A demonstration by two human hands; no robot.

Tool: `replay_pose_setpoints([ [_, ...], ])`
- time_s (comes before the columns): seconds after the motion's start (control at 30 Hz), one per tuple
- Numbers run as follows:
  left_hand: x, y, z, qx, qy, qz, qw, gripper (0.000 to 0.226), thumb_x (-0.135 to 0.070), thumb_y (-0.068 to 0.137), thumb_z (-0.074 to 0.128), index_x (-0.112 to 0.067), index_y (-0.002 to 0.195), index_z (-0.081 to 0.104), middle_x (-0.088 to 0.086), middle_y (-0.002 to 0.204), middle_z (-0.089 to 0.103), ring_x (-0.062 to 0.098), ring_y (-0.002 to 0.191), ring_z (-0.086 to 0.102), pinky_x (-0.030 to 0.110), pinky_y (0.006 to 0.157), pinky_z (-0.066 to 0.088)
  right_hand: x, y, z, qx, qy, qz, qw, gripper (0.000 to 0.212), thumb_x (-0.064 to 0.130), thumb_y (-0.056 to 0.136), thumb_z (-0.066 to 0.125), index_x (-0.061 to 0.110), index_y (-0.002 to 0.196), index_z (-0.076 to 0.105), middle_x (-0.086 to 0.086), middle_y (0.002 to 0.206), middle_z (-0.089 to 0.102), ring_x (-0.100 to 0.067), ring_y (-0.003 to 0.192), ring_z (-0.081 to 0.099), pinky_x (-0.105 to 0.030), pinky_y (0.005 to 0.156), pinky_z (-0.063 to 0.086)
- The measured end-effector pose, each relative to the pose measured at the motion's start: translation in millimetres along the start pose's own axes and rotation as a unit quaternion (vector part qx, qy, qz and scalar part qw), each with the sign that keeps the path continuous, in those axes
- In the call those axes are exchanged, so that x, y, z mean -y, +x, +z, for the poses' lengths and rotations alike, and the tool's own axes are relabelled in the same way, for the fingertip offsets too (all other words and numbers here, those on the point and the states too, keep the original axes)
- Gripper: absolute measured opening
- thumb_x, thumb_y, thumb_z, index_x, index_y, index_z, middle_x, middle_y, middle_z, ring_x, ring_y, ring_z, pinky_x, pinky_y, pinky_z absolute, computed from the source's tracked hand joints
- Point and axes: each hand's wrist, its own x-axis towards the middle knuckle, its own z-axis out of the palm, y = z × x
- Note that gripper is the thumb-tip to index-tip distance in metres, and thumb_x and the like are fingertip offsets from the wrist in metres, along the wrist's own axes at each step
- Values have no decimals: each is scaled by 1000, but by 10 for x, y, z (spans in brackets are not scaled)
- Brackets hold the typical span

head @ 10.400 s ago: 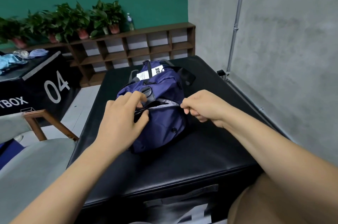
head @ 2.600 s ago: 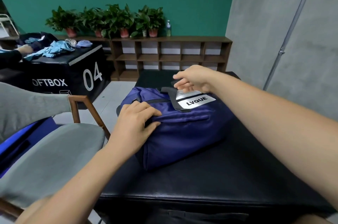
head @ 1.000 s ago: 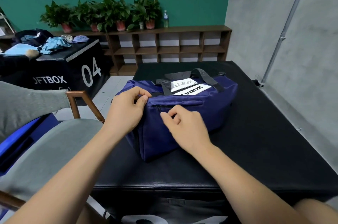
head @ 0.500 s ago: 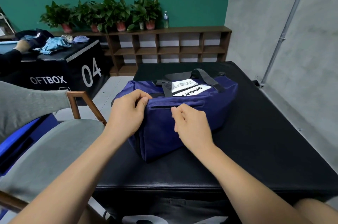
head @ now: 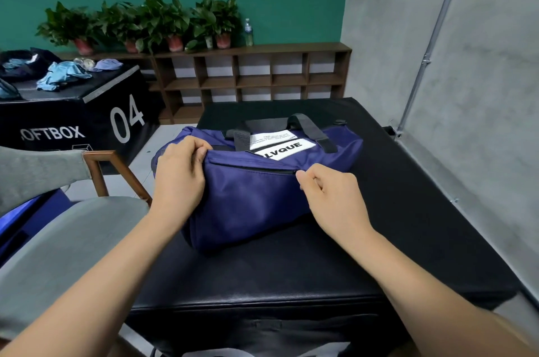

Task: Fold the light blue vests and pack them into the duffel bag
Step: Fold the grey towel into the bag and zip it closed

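grips the left end of the navy blue nylon duffel bag (head: 256, 199), lying on the black padded counter (head: 408, 211), with the left hand (head: 179, 178); pinches the right end of its black side zip (head: 262, 169) with the right hand (head: 329, 193). risks jamming the zip on slack fabric if tugged askew.

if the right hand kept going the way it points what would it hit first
The navy blue fabric duffel bag itself: the right hand pinches at the end of its side zip, aimed up and left. Beyond that, probably the white LVQUE label, though depth is unclear.
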Motion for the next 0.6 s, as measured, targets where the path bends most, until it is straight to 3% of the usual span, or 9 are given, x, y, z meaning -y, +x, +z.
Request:
replay_pose_setpoints([
  [0.1,127,52,147,-36,37,11,999,21,-5,107,49,-16,101,66,-1,105,70,22,96,47,31,85,28,127,-127,56,6,-6,-33,999,44,44,106,56,14,72,56,1,59,53,-23,59,50,-47,64,48],
  [0.2,347,108,240,-41,56,14,998,20,-5,108,49,-16,104,65,5,107,71,38,102,53,48,90,38,213,-236,156,39,-11,-73,997,42,49,105,50,21,75,50,5,58,52,-21,59,50,-47,65,49],
  [0.27,449,142,249,-39,68,4,997,21,-7,109,50,-19,107,67,4,109,72,39,104,55,54,92,42,233,-266,181,69,-29,-73,995,39,55,105,43,24,83,52,4,62,60,-26,66,58,-47,70,52],
  [0.33,475,136,226,-39,77,-1,996,20,-11,110,50,-21,109,68,2,112,70,36,107,54,51,92,40,214,-264,119,52,-32,-52,997,39,59,105,44,26,85,53,3,64,63,-25,69,61,-46,72,52],
  [0.43,368,5,162,-67,43,0,997,19,-11,108,55,-20,115,70,2,124,59,28,116,51,43,101,38,76,-224,-155,-50,-33,-21,998,32,48,102,61,24,82,56,7,62,61,-16,64,59,-42,68,51],
  [0.53,161,-281,136,-86,-23,-22,996,25,-12,105,61,-18,129,68,4,143,48,22,137,45,24,118,28,-252,-89,-504,-148,-80,21,986,24,37,98,69,24,85,53,5,64,57,-16,66,57,-42,69,52],
  [0.6,11,-526,167,-58,-69,-52,995,37,-16,105,64,-21,141,61,4,157,36,15,152,32,18,123,18,-490,24,-681,-159,-102,75,979,26,41,97,69,26,90,49,5,67,56,-20,72,58,-44,73,52],
])
